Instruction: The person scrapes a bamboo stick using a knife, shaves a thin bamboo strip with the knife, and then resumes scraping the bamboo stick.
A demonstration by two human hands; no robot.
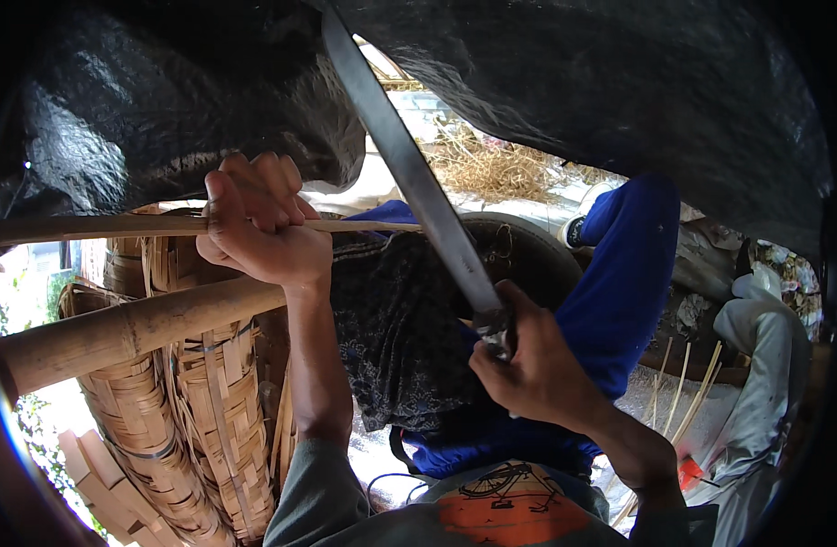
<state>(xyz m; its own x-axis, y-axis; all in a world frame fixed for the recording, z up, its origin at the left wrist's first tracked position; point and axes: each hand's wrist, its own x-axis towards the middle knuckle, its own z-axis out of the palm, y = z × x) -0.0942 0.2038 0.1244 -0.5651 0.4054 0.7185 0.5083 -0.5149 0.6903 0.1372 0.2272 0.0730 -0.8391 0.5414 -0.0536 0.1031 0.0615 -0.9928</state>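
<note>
My left hand (pixel 268 223) is closed around a long, thin bamboo strip (pixel 90 228), thumb along its near side. The strip runs from the left edge of the view, through the fist, to the blade of a machete (pixel 409 173). Whether it touches the blade or passes behind it I cannot tell. My right hand (pixel 537 356) grips the machete by its handle, most of which the fingers hide. Its long grey blade slants up and to the left, its far end against the black sheeting. Below the strip, a dark patterned cloth (pixel 400 337) lies over my lap.
Black plastic sheeting (pixel 619 82) hangs low across the top. A thick bamboo pole (pixel 145 324) crosses on the left, in front of tall woven bamboo baskets (pixel 218 410). Straw (pixel 491 164) lies beyond my foot. Thin sticks (pixel 697 392) and a pale sack (pixel 756 365) are at right.
</note>
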